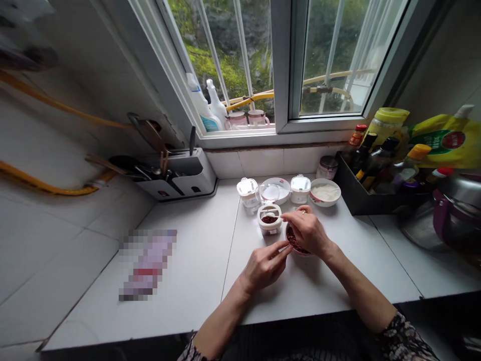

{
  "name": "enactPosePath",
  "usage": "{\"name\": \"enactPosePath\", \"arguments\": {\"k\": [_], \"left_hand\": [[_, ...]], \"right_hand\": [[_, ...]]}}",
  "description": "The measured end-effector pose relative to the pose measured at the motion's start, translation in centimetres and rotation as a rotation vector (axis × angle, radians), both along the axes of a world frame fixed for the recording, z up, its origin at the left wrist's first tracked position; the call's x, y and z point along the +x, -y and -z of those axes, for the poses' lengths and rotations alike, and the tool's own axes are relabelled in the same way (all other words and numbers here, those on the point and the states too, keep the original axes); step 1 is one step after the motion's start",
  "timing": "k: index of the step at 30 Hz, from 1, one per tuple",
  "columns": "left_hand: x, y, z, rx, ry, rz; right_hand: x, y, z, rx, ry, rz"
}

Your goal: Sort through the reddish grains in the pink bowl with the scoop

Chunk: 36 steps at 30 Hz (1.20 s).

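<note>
My right hand [307, 230] pinches a small white spoon [273, 215], whose bowl end is in the mouth of a clear seasoning jar [269, 230] with a cream rim. Dark red chili flakes show inside this jar. Below my right hand, a bowl [305, 254] holds more dark red flakes [295, 240]; the hand hides much of it. With its fingertips, my left hand [267, 263] grips the near left edge of the bowl. Behind the jar stand two lidded seasoning jars [247, 187] [300, 184].
An oval dish [280, 189] and a bowl of white powder [325, 192] stand behind. To the right are a black bottle box [361, 200] and a metal kettle [424, 225]. A grey utensil holder [188, 175] is at back left, and a blurred purple object [152, 265] lies left.
</note>
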State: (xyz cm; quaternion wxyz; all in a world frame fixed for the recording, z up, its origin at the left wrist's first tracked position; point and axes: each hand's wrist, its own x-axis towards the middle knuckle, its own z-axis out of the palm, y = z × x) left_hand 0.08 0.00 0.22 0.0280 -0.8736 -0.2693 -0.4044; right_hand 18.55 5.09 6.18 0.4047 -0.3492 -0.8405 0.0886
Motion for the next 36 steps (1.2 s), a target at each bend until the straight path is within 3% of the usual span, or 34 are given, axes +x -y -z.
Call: {"name": "enactPosePath", "arguments": {"k": [4,7,9,18,22,28,31,36], "left_hand": [[-0.1,0.0,0.0,-0.004,-0.005,0.001],[-0.1,0.0,0.0,-0.015,0.0,0.012],[-0.1,0.0,-0.1,-0.018,0.007,0.017],[-0.2,0.1,-0.1,-0.016,0.005,0.022],[-0.2,0.1,-0.1,-0.008,-0.002,0.015],[-0.1,0.0,-0.2,-0.001,0.012,0.019],[-0.1,0.0,-0.2,0.0,0.016,0.02],[-0.1,0.0,-0.2,-0.002,0.012,0.016]], "right_hand": [[1.6,0.0,-0.4,0.005,-0.092,0.085],[3.3,0.1,-0.5,-0.117,-0.22,0.233],[4.4,0.0,-0.4,-0.211,-0.193,0.251],[3.9,-0.2,0.6,-0.34,0.019,0.159],[3.9,-0.2,0.5,-0.408,-0.098,0.154],[4.3,-0.3,0.4,-0.634,-0.331,0.129],[4.3,-0.3,0.3,-0.631,-0.339,0.139],[4.4,-0.5,0.3,-0.486,-0.205,0.161]]}}
